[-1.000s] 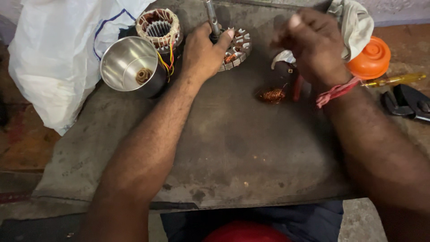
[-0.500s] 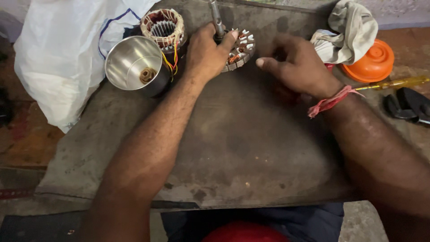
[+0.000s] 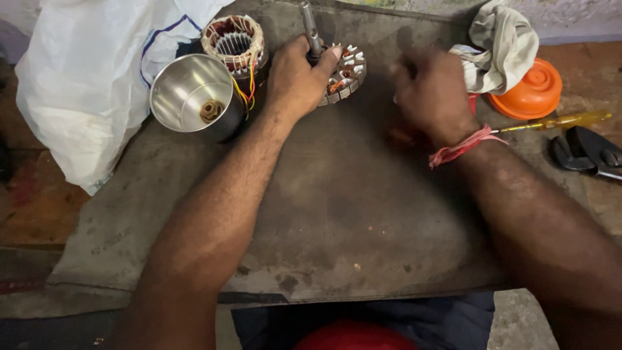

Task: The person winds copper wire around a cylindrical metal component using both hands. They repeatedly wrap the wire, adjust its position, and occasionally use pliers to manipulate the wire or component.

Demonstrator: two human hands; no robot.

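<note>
The left hand (image 3: 299, 81) has its fingers clamped on a motor rotor (image 3: 340, 72) with a steel shaft, while the blurred right hand (image 3: 431, 97) rests nearby, its fingers' state unclear.

A dark, stained, worn surface (image 3: 337, 214) filled the view. Reddish-brown floor (image 3: 39, 194) showed at its sides, and a pale wall (image 3: 570, 16) ran behind.

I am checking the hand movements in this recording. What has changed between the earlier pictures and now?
The right hand came down from raised fingers near the rag to the board, covering the small reddish part; its grip is hidden. The left hand stayed on the rotor. Steel cup and stator unmoved.
</note>
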